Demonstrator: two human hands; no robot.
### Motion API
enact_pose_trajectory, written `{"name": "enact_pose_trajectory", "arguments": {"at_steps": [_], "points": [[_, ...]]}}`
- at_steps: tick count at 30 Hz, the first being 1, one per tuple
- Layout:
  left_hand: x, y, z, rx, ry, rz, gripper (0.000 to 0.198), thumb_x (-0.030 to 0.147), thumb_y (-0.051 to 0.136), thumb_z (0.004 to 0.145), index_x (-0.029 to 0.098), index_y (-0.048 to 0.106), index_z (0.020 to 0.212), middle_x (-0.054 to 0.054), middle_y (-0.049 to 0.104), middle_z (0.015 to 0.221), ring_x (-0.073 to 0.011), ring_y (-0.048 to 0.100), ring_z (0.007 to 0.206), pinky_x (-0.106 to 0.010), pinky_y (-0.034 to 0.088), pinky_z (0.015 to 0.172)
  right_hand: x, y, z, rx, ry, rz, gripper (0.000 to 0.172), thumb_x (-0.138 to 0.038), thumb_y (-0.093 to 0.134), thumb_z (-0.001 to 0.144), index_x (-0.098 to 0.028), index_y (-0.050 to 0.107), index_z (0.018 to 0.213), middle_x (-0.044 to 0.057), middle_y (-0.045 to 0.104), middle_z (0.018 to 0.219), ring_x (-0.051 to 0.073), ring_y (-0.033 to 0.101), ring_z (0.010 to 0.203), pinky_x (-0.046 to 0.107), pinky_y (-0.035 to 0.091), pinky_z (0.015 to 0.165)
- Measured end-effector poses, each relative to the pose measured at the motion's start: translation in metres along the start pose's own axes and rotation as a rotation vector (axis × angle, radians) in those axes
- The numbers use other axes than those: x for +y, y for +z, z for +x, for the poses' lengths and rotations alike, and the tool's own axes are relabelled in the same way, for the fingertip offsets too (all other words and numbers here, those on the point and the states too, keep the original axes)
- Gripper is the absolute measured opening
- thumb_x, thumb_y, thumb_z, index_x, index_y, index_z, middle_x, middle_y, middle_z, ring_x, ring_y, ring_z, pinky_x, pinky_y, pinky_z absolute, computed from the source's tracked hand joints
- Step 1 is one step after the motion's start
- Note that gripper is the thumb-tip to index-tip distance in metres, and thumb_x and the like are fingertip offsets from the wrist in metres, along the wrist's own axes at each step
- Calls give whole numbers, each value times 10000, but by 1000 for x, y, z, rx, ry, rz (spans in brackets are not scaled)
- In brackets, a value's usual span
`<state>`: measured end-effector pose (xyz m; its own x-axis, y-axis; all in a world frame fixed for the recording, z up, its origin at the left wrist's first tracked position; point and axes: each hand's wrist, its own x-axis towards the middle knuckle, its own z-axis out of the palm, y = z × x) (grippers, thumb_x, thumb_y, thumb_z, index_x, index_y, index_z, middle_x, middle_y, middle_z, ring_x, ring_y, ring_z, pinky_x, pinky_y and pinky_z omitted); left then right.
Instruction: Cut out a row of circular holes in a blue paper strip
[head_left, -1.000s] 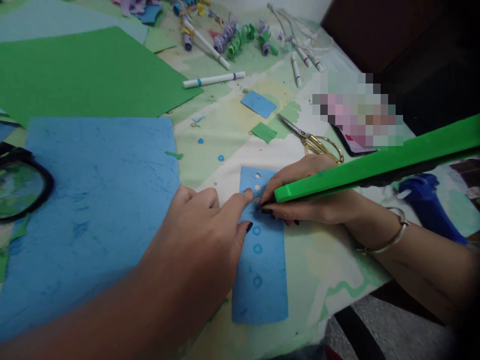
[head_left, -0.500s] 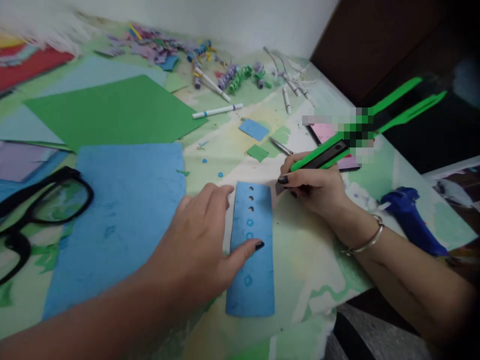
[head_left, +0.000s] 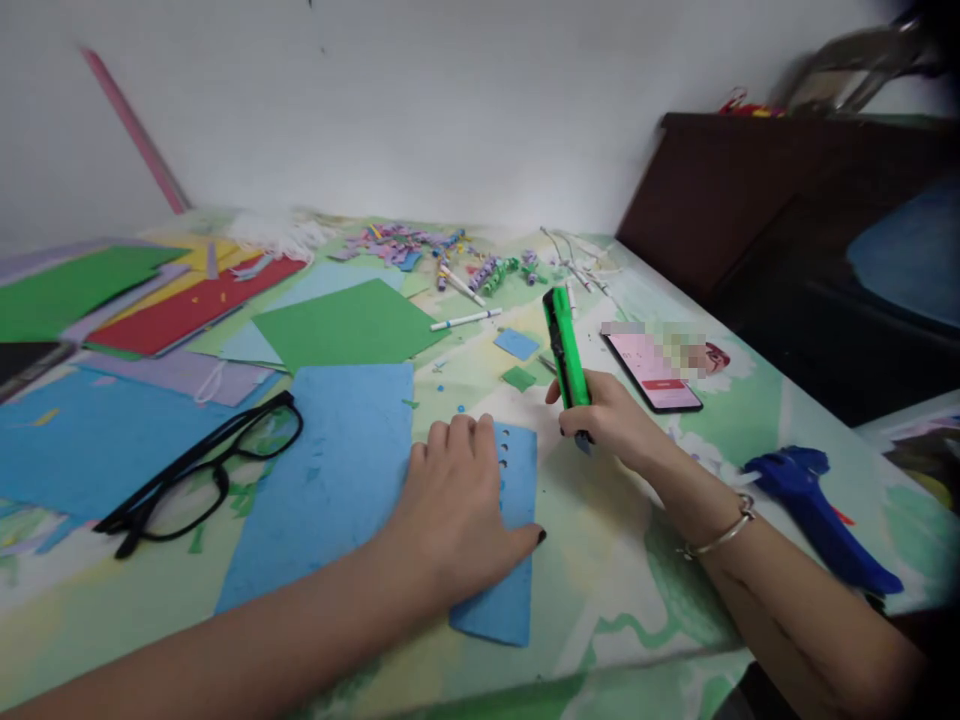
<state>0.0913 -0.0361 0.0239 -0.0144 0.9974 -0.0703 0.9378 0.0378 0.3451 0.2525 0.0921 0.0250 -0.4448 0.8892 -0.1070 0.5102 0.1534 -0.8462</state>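
My left hand point(head_left: 465, 510) lies over a blue paper strip point(head_left: 521, 490), its thumb stretched out across the right edge. Near the top of the strip, a few small cut holes show beside my fingers; the hand hides much of the rest. To the right, my right hand point(head_left: 611, 415) is closed around a green utility knife point(head_left: 566, 345). The knife's body stands nearly upright, and its blade points down, apart from the strip. A larger blue sheet point(head_left: 337, 450) lies left of my left hand. Small blue point(head_left: 516, 344) and green point(head_left: 519, 378) paper pieces lie beyond the strip.
Black glasses point(head_left: 194, 461) rest on the left. At the right are a phone point(head_left: 637, 375) and a blue glue gun point(head_left: 814, 510). A green sheet point(head_left: 337, 325), a white marker point(head_left: 465, 319) and paper scraps point(head_left: 390, 243) lie farther back, before the wall.
The view has tilted up, showing more wall and table. The knife has swung from leaning right to nearly upright. My left hand now covers more of the strip.
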Motion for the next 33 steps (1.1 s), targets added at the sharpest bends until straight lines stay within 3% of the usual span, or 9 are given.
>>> {"name": "enact_pose_trajectory", "arguments": {"at_steps": [6, 10, 15, 20, 22, 25, 27, 28, 33], "points": [[-12, -11, 33, -108, 145, -28, 898, 546, 827, 423, 169, 519, 1178, -132, 497, 1154, -368, 436, 1080, -510, 411, 914, 1, -2, 1, -165, -24, -36, 409, -141, 661, 560, -164, 614, 966, -44, 573, 637, 105, 513, 499, 217, 395, 447], [-22, -18, 48, -177, 171, -109, 725, 388, 885, 350, 186, 554, 962, -73, 505, 1007, -323, 455, 1010, -424, 423, 837, 3, -1, 2, -213, -59, -58, 440, -197, 700, 614, -171, 596, 1040, -54, 560, 603, 130, 549, 529, 226, 412, 471], [-37, -25, 46, -324, 199, -400, 416, 194, 801, 467, 201, 489, 743, 47, 481, 732, -150, 474, 705, -251, 371, 604, 4, 0, 2, -298, -62, -73, 413, -274, 756, 634, -149, 622, 1004, -68, 532, 520, 131, 534, 488, 228, 389, 460], [-51, -38, 40, -350, 213, -817, 318, 268, 760, 590, 187, 503, 758, 43, 545, 720, -116, 532, 682, -225, 427, 598, 4, -1, 0, -283, -29, -88, 680, -435, 725, 730, -123, 530, 1301, -53, 562, 518, 127, 515, 479, 234, 369, 488], [-56, -43, 38, -263, 195, -959, 320, 279, 764, 618, 181, 524, 805, 23, 576, 793, -114, 558, 725, -230, 455, 638, 2, -1, -1, -210, -41, -131, 606, -501, 657, 790, -131, 587, 1265, -36, 557, 504, 117, 480, 464, 238, 348, 495], [-59, -47, 36, -112, 149, -1128, 332, 275, 780, 654, 184, 547, 873, 19, 593, 860, -97, 574, 751, -214, 469, 665, -4, 2, -7, 113, -163, -206, 433, -497, 608, 829, -132, 723, 1032, -19, 518, 498, 96, 398, 456, 244, 278, 481], [-59, -47, 36, -37, 122, -1212, 330, 264, 793, 663, 183, 566, 889, 22, 604, 864, -88, 579, 750, -202, 473, 671, -10, 6, -15, 291, -287, -103, 371, -470, 579, 856, -135, 740, 861, -25, 459, 497, 85, 354, 467, 244, 258, 477], [-58, -46, 35, -11, 111, -1249, 329, 258, 797, 663, 179, 575, 894, 20, 612, 860, -89, 586, 748, -204, 479, 673, -13, 9, -20, 255, -323, 31, 381, -470, 553, 875, -139, 728, 806, -27, 436, 501, 87, 369, 481, 238, 277, 476], [-53, -41, 35, 93, 49, -1389, 361, 250, 815, 659, 165, 582, 921, 15, 654, 840, -90, 619, 718, -210, 505, 671, -21, 27, -41, -282, -233, 381, 198, -344, 668, 820, -148, 691, 806, 15, 610, 702, 90, 506, 579, 204, 405, 511]]}}
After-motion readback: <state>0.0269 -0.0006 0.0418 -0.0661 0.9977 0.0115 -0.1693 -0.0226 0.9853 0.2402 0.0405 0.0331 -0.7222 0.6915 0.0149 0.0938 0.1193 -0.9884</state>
